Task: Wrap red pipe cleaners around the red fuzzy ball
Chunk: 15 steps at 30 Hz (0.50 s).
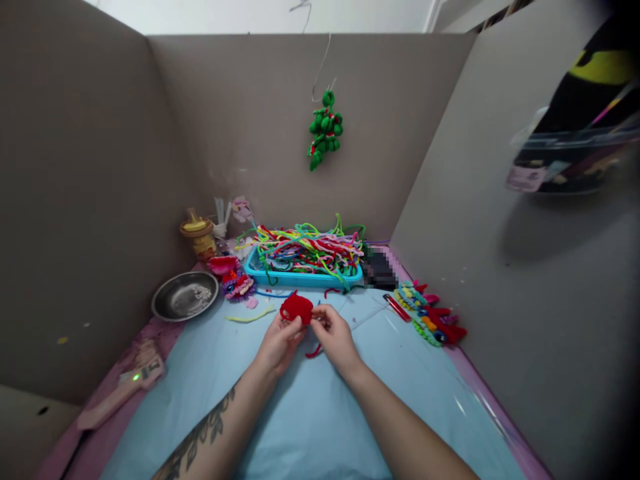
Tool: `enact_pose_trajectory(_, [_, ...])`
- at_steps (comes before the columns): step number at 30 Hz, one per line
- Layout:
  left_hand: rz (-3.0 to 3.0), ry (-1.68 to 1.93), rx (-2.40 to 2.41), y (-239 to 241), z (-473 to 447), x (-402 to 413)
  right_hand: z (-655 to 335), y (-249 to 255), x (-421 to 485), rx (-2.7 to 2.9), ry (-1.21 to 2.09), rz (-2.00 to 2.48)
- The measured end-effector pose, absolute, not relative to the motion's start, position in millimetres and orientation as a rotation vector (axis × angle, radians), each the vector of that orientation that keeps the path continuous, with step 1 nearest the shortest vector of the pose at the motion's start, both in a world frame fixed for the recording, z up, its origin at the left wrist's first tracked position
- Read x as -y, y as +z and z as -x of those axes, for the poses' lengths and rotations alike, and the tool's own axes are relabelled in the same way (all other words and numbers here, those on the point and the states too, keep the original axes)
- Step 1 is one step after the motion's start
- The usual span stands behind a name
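A small red fuzzy craft piece (297,307), apparently yarn or chenille, is held up over the table between my hands. My left hand (280,341) grips it from below, thumb across its front. At its right edge, my right hand (334,332) has thumb and fingertips pinched together; whether they hold the piece itself or a strand from it is too small to make out. A short red strand (313,352) shows just below, between the hands.
A blue tray (303,277) heaped with colourful fuzzy strands stands behind. On the left are a metal bowl (185,297) with white bits and a pink glue gun (125,387). A red cutter (397,307) and colourful crocheted pieces (433,315) lie right. Grey partitions enclose the table.
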State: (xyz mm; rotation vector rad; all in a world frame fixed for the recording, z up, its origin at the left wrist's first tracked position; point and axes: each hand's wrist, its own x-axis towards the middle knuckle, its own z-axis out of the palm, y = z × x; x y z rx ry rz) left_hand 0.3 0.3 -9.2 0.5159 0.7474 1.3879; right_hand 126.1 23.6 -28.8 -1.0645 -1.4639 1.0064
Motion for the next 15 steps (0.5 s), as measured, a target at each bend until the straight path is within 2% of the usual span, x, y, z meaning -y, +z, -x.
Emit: enact_pose_trajectory(15, [-0.647,1.395,-0.847,-16,-4,-1,-123,-16,-12,1.526,0.868,1.093])
